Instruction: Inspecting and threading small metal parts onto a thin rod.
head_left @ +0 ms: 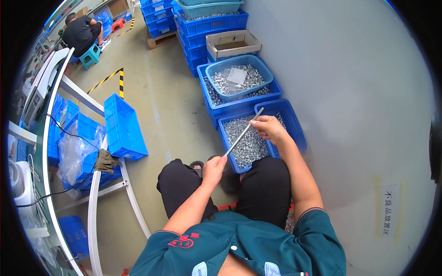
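Observation:
A thin grey metal rod (241, 135) slants between my hands, its far end up and to the right. My left hand (214, 170) is closed around the near end. Farther up, my right hand (269, 128) pinches the rod close to its far end. Below the rod lies a mass of small shiny metal parts (251, 149), filling a blue plastic crate (229, 146) just beyond my knees. From this height the exact shape of the parts cannot be made out.
Behind this crate stands another blue crate (213, 112) carrying a light-blue basket (216, 69) of metal parts. More crates are stacked farther back. A wall (350, 115) runs along the right. To the left are a white-framed workbench (93, 207) and a tilted blue crate (126, 131). A person (79, 34) sits far left.

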The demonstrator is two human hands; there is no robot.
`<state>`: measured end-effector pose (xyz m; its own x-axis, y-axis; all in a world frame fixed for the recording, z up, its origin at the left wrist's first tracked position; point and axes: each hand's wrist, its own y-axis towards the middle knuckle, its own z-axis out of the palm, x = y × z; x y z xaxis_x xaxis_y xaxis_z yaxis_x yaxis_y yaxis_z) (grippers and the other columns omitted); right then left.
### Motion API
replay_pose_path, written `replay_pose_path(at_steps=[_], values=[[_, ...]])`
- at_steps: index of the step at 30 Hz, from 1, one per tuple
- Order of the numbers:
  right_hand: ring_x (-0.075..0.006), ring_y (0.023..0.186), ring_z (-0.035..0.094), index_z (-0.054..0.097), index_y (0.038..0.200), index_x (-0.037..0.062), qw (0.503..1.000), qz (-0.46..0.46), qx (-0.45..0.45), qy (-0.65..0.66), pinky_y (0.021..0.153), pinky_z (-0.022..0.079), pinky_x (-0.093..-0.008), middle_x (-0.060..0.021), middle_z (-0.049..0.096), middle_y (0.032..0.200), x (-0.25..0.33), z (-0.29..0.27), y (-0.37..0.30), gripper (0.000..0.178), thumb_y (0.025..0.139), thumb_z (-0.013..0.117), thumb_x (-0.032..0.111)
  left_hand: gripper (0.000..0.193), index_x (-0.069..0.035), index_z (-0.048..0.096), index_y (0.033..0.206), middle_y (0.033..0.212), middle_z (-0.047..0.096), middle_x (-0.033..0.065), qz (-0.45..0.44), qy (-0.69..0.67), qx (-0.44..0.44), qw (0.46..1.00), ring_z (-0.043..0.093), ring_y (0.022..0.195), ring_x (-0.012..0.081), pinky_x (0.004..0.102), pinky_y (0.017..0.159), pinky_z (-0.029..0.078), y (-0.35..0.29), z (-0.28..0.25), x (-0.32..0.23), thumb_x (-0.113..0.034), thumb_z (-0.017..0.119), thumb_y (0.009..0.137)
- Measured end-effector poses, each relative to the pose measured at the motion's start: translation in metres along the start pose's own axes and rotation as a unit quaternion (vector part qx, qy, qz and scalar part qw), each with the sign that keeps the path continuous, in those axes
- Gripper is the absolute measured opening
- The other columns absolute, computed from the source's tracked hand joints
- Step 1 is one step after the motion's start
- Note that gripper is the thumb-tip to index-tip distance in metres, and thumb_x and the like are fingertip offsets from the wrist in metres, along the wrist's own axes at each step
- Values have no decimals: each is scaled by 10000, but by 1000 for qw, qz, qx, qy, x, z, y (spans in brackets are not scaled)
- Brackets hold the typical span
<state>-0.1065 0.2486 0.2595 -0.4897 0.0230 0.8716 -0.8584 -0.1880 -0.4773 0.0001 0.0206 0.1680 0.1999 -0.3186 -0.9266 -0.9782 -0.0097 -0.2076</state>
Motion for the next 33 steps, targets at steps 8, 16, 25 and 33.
replay_pose_path(at_steps=[8, 16, 25, 33], values=[[-47, 525, 376, 537, 1063, -40, 988, 47, 11, 146, 390, 265, -156, -31, 493, 759, -10, -19, 5, 267, 871, 546, 145, 405, -36, 498, 629, 526, 410, -17, -41, -126, 33, 991, 371, 506, 80, 279, 481, 318, 11, 8, 21, -347, 543, 885], [-46, 481, 366, 523, 975, 13, 936, 4, 48, 349, 355, 266, -150, -38, 509, 747, -21, -38, 18, 187, 903, 523, 186, 409, -23, 504, 640, 523, 417, -6, -35, -64, 19, 997, 389, 514, 85, 289, 491, 332, 3, 1, 8, -348, 543, 885], [-51, 516, 358, 557, 963, 24, 867, 22, 54, 495, 368, 259, -158, -13, 460, 701, -18, -35, 18, 180, 889, 567, 188, 423, -27, 496, 651, 514, 436, 67, -6, 7, 26, 1000, 409, 489, 153, 335, 497, 345, -4, -6, 3, -384, 528, 876], [-41, 498, 353, 590, 941, -2, 913, 10, 64, 403, 370, 251, -151, 17, 445, 639, -12, -34, 11, 162, 820, 625, 100, 455, -43, 406, 573, 485, 323, -13, 29, 26, 14, 999, 309, 482, 68, 294, 459, 289, -7, -8, -3, -350, 560, 872]])
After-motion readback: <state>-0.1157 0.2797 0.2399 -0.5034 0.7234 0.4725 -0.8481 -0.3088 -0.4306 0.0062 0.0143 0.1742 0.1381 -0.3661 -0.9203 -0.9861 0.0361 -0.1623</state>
